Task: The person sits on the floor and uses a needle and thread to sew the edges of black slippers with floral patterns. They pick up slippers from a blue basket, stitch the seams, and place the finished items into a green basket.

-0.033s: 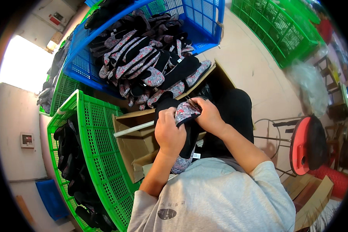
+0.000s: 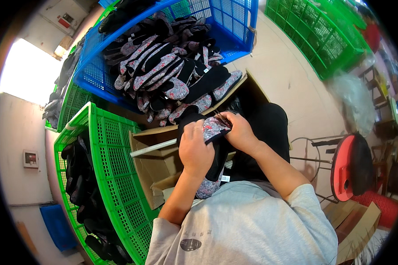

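Just above my lap, a floral slipper (image 2: 214,126) with black edging is held between both hands. My left hand (image 2: 195,148) is closed around its left side, over the black part. My right hand (image 2: 240,133) pinches the right edge of the floral fabric. A thin dark metal tool (image 2: 218,115) sticks out by the right fingertips; its kind is too small to make out. Below the left hand, more floral fabric (image 2: 207,189) with a white tag (image 2: 225,178) rests against my shirt.
Ahead, floral slippers (image 2: 161,66) are heaped in a tipped blue crate (image 2: 86,73) and spill toward an open cardboard box (image 2: 148,165). At left stands a green crate (image 2: 119,176) of black items. A red-and-black stool (image 2: 342,170) is at right, another green crate (image 2: 314,37) at far right.
Both hands and the slipper have shifted very slightly; the grips look the same.
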`<state>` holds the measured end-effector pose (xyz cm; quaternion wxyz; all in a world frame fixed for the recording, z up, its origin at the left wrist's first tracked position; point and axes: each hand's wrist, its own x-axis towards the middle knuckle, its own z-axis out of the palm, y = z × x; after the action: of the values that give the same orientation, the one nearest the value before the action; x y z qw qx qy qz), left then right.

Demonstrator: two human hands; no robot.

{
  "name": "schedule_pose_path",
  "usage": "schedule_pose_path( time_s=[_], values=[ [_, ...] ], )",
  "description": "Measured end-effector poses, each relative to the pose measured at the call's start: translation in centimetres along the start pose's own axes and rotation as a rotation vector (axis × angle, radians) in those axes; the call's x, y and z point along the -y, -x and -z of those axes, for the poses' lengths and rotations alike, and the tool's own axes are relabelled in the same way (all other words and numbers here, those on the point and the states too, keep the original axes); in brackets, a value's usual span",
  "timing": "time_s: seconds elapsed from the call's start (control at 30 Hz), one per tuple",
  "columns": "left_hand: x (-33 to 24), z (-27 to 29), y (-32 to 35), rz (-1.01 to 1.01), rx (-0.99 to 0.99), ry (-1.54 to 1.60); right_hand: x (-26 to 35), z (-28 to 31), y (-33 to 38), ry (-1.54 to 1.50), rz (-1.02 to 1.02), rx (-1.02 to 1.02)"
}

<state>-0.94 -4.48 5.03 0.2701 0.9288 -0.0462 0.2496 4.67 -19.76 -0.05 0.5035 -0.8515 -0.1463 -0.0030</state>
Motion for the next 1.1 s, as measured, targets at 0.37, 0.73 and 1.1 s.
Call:
schedule_pose_path(
  time_s=[0.37, 0.73, 1.1],
  values=[
    [2.3, -1.6, 1.0, -0.112, 0.098, 0.002, 0.8, 2.1, 0.4, -0.095, 0.113, 0.14],
    [4.3, 4.7, 2.2, 0.58, 0.813, 0.522, 4.0, 2.9, 1.2, -0.508, -0.027, 0.675],
    [1.6, 6.0, 5.0, 1.17, 0.605, 1.735, -0.4, 0.2, 2.8, -1.158, -0.532, 0.868]
  ],
)
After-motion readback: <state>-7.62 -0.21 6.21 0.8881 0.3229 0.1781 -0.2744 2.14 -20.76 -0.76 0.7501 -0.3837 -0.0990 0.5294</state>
